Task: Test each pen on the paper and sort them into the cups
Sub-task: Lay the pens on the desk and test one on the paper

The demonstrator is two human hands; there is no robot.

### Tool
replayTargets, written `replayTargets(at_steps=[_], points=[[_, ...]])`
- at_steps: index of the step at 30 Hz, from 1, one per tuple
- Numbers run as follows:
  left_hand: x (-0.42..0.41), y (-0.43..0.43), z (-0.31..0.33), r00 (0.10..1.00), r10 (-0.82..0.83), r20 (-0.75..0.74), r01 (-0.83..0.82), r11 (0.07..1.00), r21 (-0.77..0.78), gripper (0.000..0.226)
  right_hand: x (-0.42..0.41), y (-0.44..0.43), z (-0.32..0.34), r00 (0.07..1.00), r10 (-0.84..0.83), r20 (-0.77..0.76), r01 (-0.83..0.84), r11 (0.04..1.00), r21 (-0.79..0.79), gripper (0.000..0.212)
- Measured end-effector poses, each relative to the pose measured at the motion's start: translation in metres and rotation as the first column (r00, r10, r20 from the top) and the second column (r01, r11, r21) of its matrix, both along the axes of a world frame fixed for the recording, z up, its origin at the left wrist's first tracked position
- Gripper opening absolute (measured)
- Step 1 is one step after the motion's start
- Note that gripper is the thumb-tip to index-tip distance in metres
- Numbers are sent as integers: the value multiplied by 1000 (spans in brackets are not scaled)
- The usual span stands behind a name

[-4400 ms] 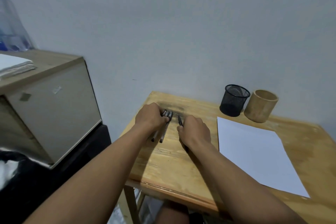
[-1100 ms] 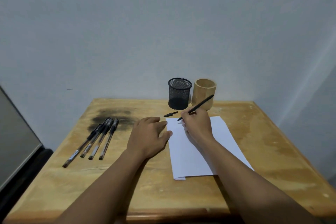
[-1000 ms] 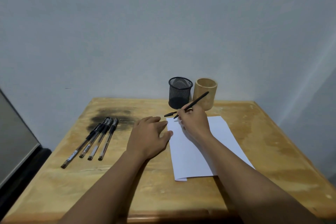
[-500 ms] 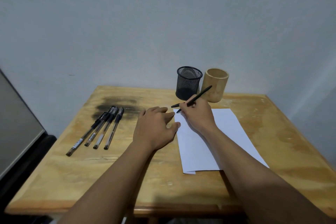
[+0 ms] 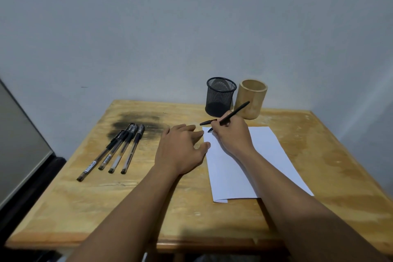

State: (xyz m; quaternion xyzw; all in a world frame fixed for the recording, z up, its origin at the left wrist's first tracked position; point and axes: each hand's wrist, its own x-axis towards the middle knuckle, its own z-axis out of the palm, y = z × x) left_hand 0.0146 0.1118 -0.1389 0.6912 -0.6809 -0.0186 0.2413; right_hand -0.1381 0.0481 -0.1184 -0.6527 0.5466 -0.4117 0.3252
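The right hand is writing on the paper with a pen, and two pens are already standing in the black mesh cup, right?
Not quite. The head view shows the black mesh cup with no pens standing in it. The rest holds: the right hand holds a pen with its tip at the top corner of the paper.
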Motion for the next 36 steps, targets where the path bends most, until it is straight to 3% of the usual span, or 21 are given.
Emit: replayTargets(at_steps=[15, 22, 36], points=[[0, 1, -1, 1000, -7, 8, 7, 1000, -9, 53, 0, -1, -1, 996, -78, 36, 76, 996, 46, 21], [0, 2, 1, 1000, 0, 14, 0, 1000, 4, 55, -2, -1, 2, 999, -51, 17, 50, 998, 49, 11], [-3, -1, 9, 998, 25, -57, -24, 1000, 17, 45, -8, -1, 11, 957, -88, 275, 63, 993, 98, 18]])
